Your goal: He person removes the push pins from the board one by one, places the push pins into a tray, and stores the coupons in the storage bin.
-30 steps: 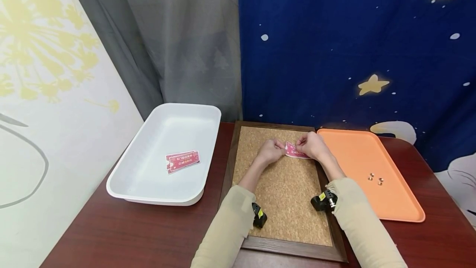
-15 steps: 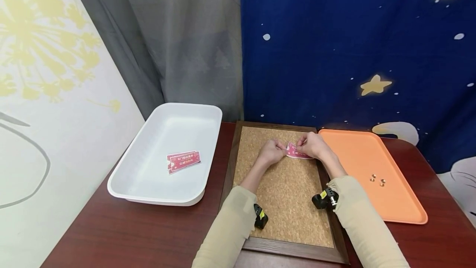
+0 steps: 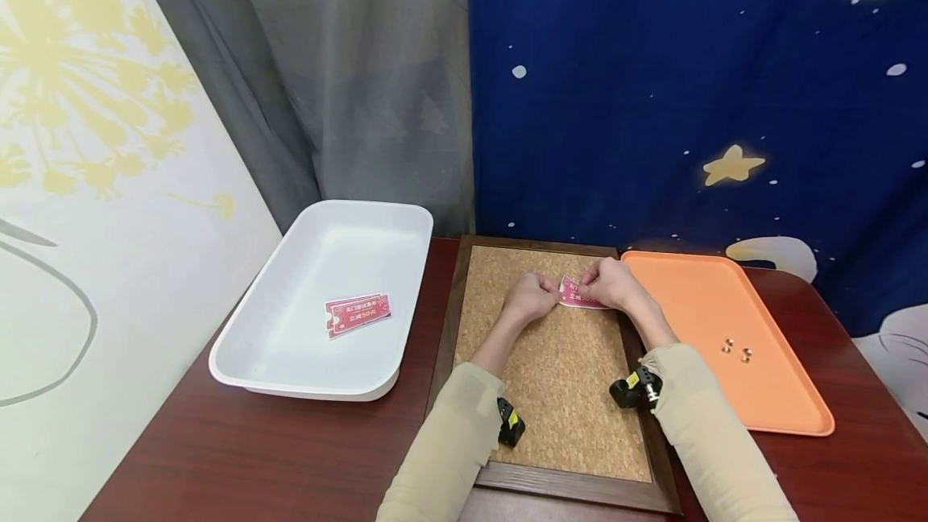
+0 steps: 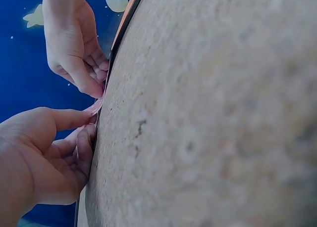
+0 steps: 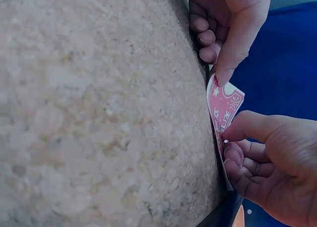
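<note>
A pink paper coupon [image 3: 580, 295] with white print lies against the upper right of a framed cork board [image 3: 565, 393]. My left hand [image 3: 532, 296] pinches the coupon's left edge between thumb and fingers. On the coupon's middle, my right hand [image 3: 612, 284] pinches a small shiny thumbtack [image 5: 226, 141], mostly hidden by the fingertips. In the right wrist view the coupon [image 5: 225, 106] bends up from the cork at its far corner. Whether the tack's point is in the cork cannot be seen.
A white basin [image 3: 290, 361] to the left holds a few more pink coupons [image 3: 358, 314]. An orange tray [image 3: 696, 296] to the right holds several small shiny tacks [image 3: 746, 355]. Curtains [image 3: 580, 103] hang right behind the board.
Both hands stay at the coupon with almost no movement. The whole view shifts slightly.
</note>
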A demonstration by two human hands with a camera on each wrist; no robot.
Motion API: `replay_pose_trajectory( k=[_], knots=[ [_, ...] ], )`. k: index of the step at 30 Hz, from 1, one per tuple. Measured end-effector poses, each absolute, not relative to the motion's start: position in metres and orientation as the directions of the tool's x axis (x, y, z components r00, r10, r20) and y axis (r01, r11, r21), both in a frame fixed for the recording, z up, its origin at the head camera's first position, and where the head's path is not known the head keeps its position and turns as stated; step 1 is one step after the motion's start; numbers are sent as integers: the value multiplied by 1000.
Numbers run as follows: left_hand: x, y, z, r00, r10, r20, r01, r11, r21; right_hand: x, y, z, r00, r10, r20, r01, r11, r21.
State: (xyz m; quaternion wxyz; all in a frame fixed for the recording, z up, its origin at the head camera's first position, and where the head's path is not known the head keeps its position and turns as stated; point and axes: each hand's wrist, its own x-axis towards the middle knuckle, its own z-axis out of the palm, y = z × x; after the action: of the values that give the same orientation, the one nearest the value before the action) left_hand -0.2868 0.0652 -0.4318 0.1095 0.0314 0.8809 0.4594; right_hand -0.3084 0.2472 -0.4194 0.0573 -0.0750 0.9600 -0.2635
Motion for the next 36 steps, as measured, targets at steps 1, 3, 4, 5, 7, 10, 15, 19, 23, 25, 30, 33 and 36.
replay_pose_trajectory(
  k=[1, 3, 4, 5, 7, 10, 15, 19, 23, 25, 30, 33, 36],
  knots=[
    [-287, 65, -432, -974, 155, -164, -45, 578, 815, -308, 248, -420, -982, -175, -67, -116, 847, -519],
    [-287, 66, -431, -975, 153, -162, -44, 580, 813, -307, 249, -421, -982, -177, -60, -118, 838, -532],
    [-286, 66, -431, -975, 153, -161, -44, 578, 815, -307, 250, -421, -983, -176, -57, -118, 833, -541],
    [-286, 66, -431, -975, 153, -159, -42, 575, 817, -306, 251, -421, -983, -175, -56, -116, 828, -549],
    [-286, 67, -431, -976, 152, -156, -42, 572, 819, -305, 252, -421, -984, -170, -50, -113, 819, -562],
    [-285, 68, -431, -977, 145, -157, -49, 563, 825, -304, 254, -422, -984, -172, -35, -120, 804, -583],
    [-284, 67, -432, -979, 135, -150, -51, 555, 830, -301, 259, -426, -983, -179, 30, -160, 773, -614],
    [-284, 67, -433, -980, 140, -138, -40, 544, 838, -297, 262, -429, -978, -192, 81, -200, 755, -625],
    [-283, 67, -436, -980, 147, -138, -43, 517, 855, -291, 265, -433, -973, -198, 115, -224, 724, -652],
    [-282, 67, -437, -980, 147, -136, -45, 505, 862, -287, 268, -436, -975, -186, 122, -219, 712, -667],
    [-277, 65, -436, -981, 145, -130, -39, 505, 862, -276, 277, -437, -976, -169, 136, -216, 710, -670],
    [-274, 63, -432, -978, 163, -132, -30, 514, 857, -268, 284, -433, -974, -171, 150, -227, 712, -664],
    [-271, 60, -426, -971, 191, -146, -29, 509, 860, -260, 290, -429, -973, -163, 162, -230, 720, -655]
  ],
)
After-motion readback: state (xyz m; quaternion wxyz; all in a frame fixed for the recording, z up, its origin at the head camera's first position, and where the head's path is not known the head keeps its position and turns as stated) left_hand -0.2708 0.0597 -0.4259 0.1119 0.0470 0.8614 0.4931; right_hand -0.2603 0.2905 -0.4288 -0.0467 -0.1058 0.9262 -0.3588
